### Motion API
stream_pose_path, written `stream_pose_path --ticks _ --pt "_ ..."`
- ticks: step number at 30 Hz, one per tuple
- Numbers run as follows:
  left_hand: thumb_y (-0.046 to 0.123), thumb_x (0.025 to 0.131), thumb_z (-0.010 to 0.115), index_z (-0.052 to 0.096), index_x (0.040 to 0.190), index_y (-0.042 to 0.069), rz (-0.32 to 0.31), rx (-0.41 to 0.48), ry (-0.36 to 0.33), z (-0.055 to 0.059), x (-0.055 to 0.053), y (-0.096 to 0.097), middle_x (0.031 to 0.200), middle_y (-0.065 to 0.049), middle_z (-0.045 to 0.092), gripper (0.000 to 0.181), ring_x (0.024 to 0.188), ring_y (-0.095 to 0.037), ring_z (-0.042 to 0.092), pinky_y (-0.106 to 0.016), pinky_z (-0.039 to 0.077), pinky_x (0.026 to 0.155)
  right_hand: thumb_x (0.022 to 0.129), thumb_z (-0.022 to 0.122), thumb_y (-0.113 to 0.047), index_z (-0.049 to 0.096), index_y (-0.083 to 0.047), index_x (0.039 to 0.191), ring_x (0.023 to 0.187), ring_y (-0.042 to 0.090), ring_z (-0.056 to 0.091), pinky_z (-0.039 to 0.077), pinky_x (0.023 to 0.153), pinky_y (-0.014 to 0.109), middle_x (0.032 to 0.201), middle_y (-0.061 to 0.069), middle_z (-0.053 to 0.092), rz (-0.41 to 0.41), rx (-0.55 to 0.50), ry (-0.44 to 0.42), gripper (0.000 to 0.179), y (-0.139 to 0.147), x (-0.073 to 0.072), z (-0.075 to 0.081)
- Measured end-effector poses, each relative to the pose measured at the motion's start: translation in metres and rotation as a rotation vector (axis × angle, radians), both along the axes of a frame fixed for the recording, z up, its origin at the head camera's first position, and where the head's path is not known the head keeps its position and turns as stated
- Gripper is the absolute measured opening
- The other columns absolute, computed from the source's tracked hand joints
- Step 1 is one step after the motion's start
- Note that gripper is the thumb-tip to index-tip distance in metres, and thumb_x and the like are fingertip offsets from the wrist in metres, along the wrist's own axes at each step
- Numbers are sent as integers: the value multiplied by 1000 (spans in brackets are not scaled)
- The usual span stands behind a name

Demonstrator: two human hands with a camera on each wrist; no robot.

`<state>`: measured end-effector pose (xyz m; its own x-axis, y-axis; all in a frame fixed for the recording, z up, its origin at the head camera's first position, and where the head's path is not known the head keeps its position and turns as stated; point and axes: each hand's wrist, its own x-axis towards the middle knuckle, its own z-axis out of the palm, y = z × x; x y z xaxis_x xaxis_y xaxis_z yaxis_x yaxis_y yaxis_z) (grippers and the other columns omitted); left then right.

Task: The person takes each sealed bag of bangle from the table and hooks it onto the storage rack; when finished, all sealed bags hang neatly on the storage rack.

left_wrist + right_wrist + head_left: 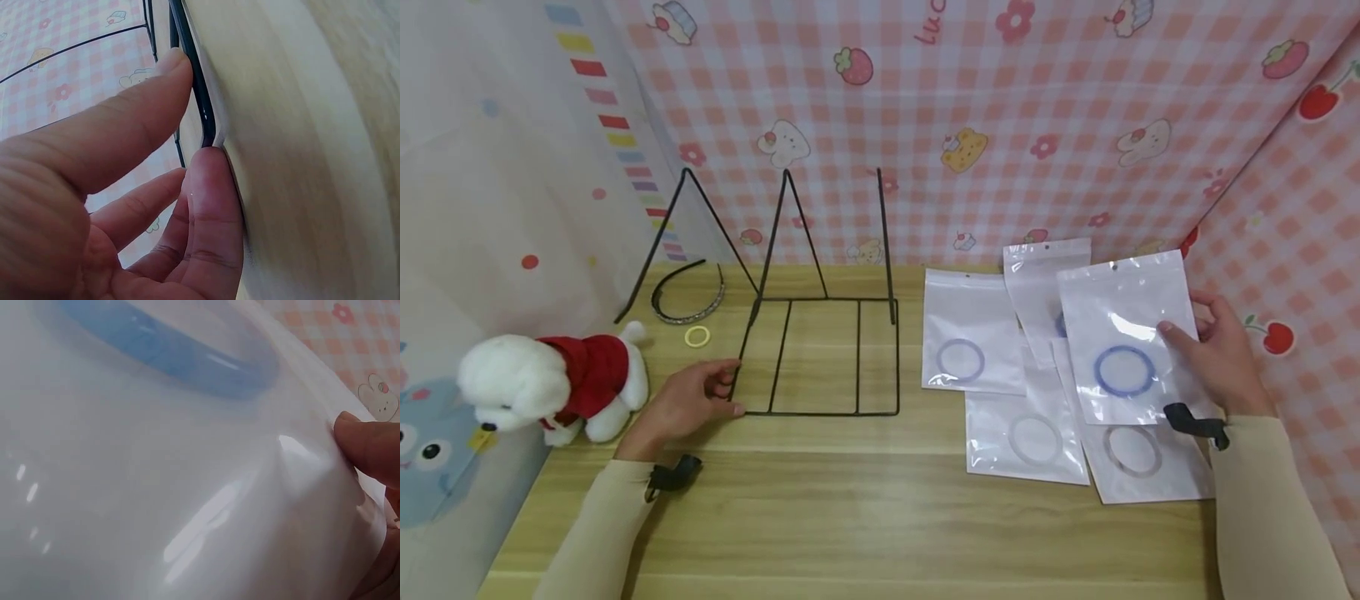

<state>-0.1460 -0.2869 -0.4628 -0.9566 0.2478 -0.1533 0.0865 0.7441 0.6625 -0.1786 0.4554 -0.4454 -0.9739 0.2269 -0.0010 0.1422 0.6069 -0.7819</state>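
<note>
My left hand (688, 402) is at the near left corner of a black wire rack (877, 414). In the left wrist view the thumb lies along the wire frame (199, 87) and a fingertip presses at its bend. On the right, my right hand (1225, 354) pinches the edge of a white zip bag (1120, 300) that holds a blue bangle (1097, 385). The right wrist view shows the thumb (369, 447) on the bag's front, with the bag's surface bulging and shiny. The held bag overlaps other bags in the head view.
Several similar bags with rings lie right of the rack, including one with a lilac ring (940, 367). Left of it are a headband (688, 318), a small yellow ring (697, 337) and a white plush dog (520, 375) in red. Patterned cloth walls the table.
</note>
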Motion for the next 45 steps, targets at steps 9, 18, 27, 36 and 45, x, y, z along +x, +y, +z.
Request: stream_pose_path --ticks 9,18,27,36,45 --pt "23 89 87 54 148 -5 -4 -20 4 -1 0 -2 119 -15 68 73 106 -25 65 -34 52 90 102 70 -14 47 -34 144 73 -5 72 58 61 18 96 -33 70 75 -228 163 51 -38 9 13" --pt "23 89 87 55 148 -5 3 -26 -6 1 1 -1 118 -14 68 72 106 -24 65 -33 52 89 98 71 1 51 -23 138 73 1 76 58 59 19 99 -15 79 174 -477 305 50 -85 18 27" --pt "23 89 87 55 148 -5 4 -32 -17 1 0 -1 118 -13 67 72 105 -23 64 -34 51 90 100 66 5 50 -12 140 78 3 77 60 62 22 107 -15 78 280 -397 378 47 -131 32 34" --pt "21 90 86 55 148 -5 3 -20 -19 2 1 0 117 -14 67 71 106 -25 64 -35 51 90 96 64 16 51 2 135 84 4 78 61 64 24 112 -10 78 427 -429 472 44 -174 48 43" --pt "21 90 86 54 149 -3 12 -17 -32 -2 -1 -4 116 -11 66 72 105 -22 63 -29 50 89 96 58 19 51 8 132 87 9 78 63 67 28 115 -3 72 615 -465 424 39 -202 70 57"
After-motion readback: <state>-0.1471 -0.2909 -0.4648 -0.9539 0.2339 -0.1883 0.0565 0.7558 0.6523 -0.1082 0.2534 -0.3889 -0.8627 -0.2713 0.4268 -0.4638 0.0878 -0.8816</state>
